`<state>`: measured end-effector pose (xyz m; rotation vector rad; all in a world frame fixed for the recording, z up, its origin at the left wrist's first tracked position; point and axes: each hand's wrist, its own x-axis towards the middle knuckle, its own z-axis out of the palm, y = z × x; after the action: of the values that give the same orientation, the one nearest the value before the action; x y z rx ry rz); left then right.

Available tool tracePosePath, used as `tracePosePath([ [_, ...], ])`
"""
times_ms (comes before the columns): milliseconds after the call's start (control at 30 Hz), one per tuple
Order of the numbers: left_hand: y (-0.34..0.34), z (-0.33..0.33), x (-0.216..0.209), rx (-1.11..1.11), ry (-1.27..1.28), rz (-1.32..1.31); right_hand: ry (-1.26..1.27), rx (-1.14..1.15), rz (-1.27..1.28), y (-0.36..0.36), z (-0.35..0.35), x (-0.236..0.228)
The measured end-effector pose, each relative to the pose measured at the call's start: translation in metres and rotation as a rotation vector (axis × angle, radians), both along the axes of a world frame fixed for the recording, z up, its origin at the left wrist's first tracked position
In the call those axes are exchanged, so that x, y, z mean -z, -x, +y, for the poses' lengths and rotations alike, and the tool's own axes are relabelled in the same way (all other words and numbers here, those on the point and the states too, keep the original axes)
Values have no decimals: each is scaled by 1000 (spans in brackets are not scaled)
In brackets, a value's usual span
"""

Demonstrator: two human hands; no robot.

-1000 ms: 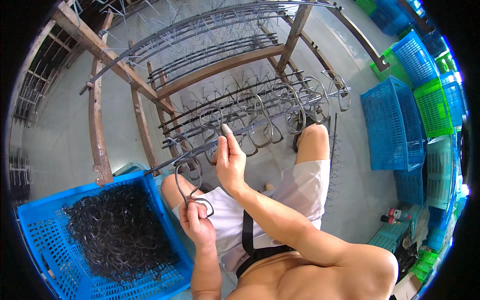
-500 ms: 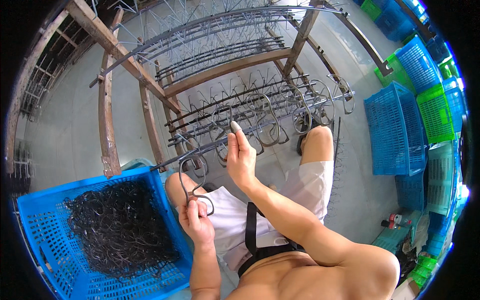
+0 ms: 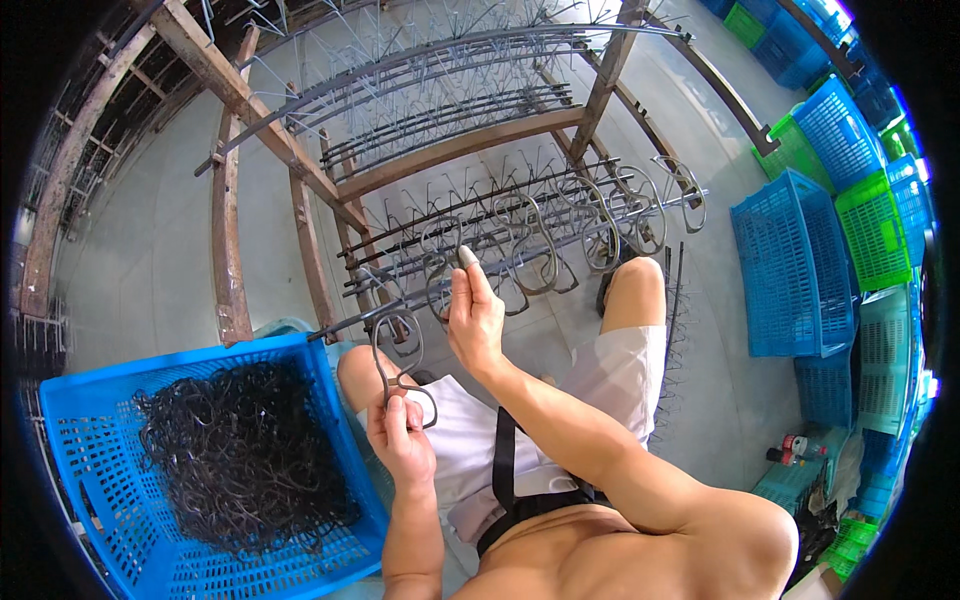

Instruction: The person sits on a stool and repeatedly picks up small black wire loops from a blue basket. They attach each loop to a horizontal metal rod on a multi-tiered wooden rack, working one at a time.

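Observation:
My left hand (image 3: 403, 445) is closed, pinching a dark eyeglass frame (image 3: 390, 381) near its lower rim. That frame is held on end, its upper loop close to the left end of a metal rod (image 3: 350, 321). Farther up, my right hand (image 3: 476, 322) has thumb and finger together at the rim of a hanging eyeglass frame (image 3: 460, 224); a grey cover sits on one fingertip. How firmly they grip is hard to see. More eyeglass frames (image 3: 553, 262) hang in a row along the rod to the right.
At my left stands a blue basket (image 3: 190, 358) with a tangled heap of dark frames (image 3: 245, 460). Ahead is a wooden rack (image 3: 460, 152) carrying rods with many wire hooks (image 3: 430, 75). Blue crates (image 3: 790, 265) and green crates (image 3: 872, 228) are stacked along the right.
The view has shifted slightly. My left hand and its eyeglass frame have moved a little to the right. The right hand stays by the same hanging frame.

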<state>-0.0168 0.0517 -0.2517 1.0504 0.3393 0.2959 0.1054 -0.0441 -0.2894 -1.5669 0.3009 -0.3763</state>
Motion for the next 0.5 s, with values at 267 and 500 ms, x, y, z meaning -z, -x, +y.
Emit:
tracePosePath([
  [267, 10, 16, -7, 45, -78, 36, 215, -196, 53, 28, -23, -32],
  [500, 7, 57, -20, 458, -408, 27, 514, -1033, -436, 50, -47, -81],
])
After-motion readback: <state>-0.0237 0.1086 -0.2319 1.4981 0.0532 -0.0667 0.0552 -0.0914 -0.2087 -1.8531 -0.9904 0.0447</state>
